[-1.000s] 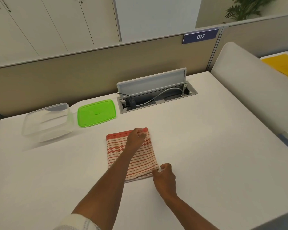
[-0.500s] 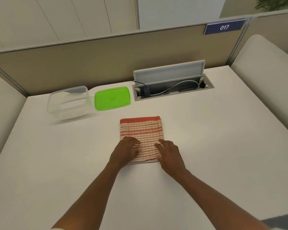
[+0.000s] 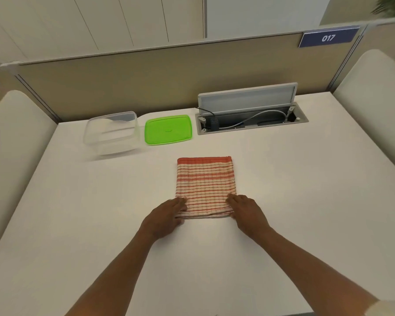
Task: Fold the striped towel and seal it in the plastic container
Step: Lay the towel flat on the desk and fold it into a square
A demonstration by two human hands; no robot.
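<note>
Left hand [image 3: 167, 215] and right hand [image 3: 246, 213] lie flat on striped towel [image 3: 205, 181] corners, perhaps pinching.

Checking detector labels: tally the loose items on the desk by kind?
striped towel: 1
clear plastic container: 1
green lid: 1
Total: 3

Left hand [image 3: 167, 215] and right hand [image 3: 246, 213] side by side, palms down, fingers [image 3: 234, 199] fairly straight and flat.
</note>
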